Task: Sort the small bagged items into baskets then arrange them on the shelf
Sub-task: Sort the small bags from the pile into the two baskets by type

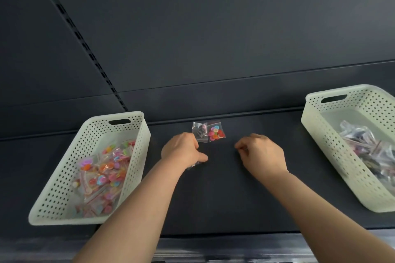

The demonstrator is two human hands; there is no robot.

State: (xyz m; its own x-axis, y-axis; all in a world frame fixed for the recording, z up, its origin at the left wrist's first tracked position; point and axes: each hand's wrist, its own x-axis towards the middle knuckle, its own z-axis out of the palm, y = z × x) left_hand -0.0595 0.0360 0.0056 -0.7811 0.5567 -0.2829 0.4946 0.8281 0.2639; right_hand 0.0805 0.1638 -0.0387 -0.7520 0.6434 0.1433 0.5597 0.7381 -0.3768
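Observation:
Two small bags lie side by side at the back of the dark shelf (213,188): a clear bag of clips (199,132) and a bag of colourful buttons (216,133). My left hand (183,151) is just in front of the clip bag, fingers curled down, and the crinkled edge of another clear bag (193,165) shows under its palm. My right hand (261,156) hovers to the right of the two bags with its fingers curled and thumb against fingertips; nothing shows in it. The left basket (64,177) holds several button bags. The right basket (320,134) holds several clip bags.
Both baskets are cream, perforated plastic with handle slots and stand angled on the shelf. A dark back panel rises behind, with a slotted upright rail (85,47) at the left. The shelf's front lip (213,241) runs below my forearms.

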